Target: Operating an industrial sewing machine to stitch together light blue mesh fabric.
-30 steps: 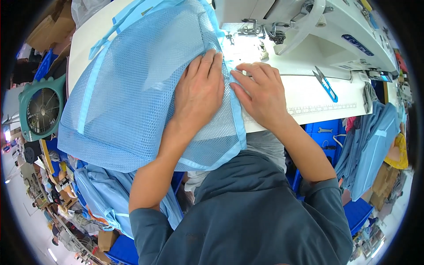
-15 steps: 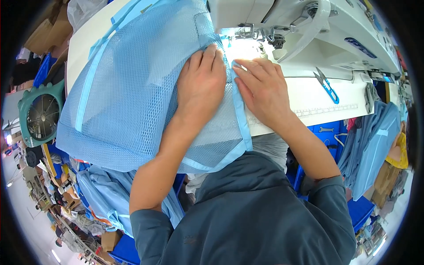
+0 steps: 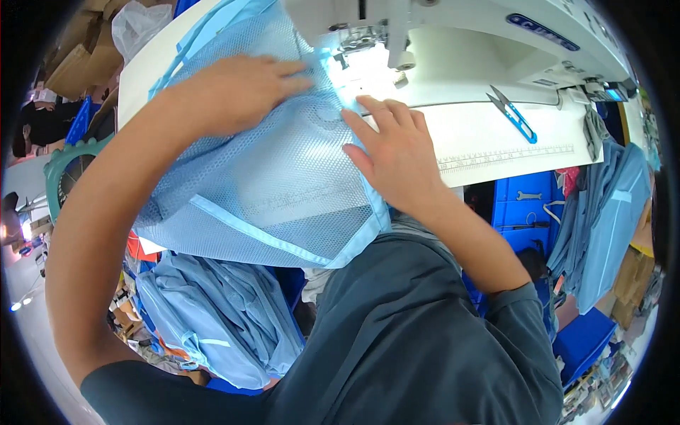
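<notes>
Light-blue see-through mesh fabric [image 3: 304,170] beneath left hand [image 3: 244,95]; its fingers blurred, grip unclear. Right hand [image 3: 397,152] loosely spread, released, fingertips at fabric's bound edge. White long-armed sewing machine [image 3: 460,64] ahead of right fingertips; blue-handled metal snips [image 3: 530,136] rightward. Advisable: smooth folds, keep edge straight, fingertips clear of machine.

Mesh fabric [image 3: 304,159]: blue, net-patterned
Edging strip [image 3: 258,234]: plain pale blue
Sewing machine [image 3: 460,49]: white
Tabletop [image 3: 467,131]: white
Thread snips [image 3: 524,128]: blue handles, grey blades
Shirt [image 3: 425,326]: dark slate grey
</notes>
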The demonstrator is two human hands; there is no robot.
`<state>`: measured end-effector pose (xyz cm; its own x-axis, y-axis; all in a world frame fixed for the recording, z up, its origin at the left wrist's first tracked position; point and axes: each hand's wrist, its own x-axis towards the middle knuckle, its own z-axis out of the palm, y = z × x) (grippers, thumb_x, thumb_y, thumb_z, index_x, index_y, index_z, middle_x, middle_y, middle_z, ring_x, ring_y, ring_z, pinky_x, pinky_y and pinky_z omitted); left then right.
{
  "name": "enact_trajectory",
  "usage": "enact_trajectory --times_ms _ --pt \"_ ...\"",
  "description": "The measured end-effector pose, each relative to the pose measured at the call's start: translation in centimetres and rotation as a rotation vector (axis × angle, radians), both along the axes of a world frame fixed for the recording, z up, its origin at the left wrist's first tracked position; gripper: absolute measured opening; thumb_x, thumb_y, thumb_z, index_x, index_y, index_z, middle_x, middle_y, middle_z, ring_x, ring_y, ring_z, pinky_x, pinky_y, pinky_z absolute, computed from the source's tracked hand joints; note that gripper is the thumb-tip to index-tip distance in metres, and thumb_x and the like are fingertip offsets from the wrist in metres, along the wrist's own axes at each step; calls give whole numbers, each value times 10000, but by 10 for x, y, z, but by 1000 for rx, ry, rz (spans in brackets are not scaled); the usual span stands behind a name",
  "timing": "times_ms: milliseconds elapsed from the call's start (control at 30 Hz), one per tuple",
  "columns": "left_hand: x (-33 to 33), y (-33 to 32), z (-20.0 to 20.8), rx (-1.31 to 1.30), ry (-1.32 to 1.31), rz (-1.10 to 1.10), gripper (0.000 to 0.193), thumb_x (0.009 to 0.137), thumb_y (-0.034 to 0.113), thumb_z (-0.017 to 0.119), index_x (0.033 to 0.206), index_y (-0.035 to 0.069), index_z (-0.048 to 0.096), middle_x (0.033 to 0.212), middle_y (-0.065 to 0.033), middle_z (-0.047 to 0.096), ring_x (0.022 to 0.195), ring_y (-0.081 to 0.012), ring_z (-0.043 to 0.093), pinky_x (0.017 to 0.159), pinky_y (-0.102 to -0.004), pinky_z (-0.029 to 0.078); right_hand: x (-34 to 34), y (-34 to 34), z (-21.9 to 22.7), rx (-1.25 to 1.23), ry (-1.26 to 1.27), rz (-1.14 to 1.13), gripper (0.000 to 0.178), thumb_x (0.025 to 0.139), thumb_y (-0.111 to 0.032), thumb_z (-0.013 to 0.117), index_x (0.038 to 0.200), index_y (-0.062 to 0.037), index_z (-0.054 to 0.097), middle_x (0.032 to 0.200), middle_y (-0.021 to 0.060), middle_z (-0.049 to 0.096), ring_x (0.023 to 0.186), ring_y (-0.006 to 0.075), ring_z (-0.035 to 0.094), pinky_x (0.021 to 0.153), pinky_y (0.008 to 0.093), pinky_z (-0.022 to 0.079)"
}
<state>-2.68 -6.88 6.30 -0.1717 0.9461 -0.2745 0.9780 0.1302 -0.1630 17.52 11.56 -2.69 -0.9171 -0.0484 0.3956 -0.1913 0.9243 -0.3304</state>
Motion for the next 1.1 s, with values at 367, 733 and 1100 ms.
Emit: enact_trajectory --times_ms 367,733,1100 --pt "-2 6 -5 -190 -157 -69 271 1052 258 603 1195 42 682 1199 -143 684 1075 -343 686 969 -457 557 25 33 23 -1032 -541 -215 160 998 -193 698 990 -41 649 761 102 617 709 227 601 710 385 501" --pt "81 24 -74 401 -147 442 455 978 217 691 1423 146 628 1241 -100 658 1129 -288 667 900 -438 602 -60 120 40 -139 -484 -150 238 997 -250 666 1038 -26 738 936 203 753 867 355 728 842 444 566" --pt "80 27 -96 573 -126 351 494 1000 173 647 1480 92 565 1541 -160 513 1421 -368 506 1199 -512 418 -59 91 39 23 -459 -297 310 1026 -314 601 1037 -54 770 944 208 761 887 379 742 849 480 582"
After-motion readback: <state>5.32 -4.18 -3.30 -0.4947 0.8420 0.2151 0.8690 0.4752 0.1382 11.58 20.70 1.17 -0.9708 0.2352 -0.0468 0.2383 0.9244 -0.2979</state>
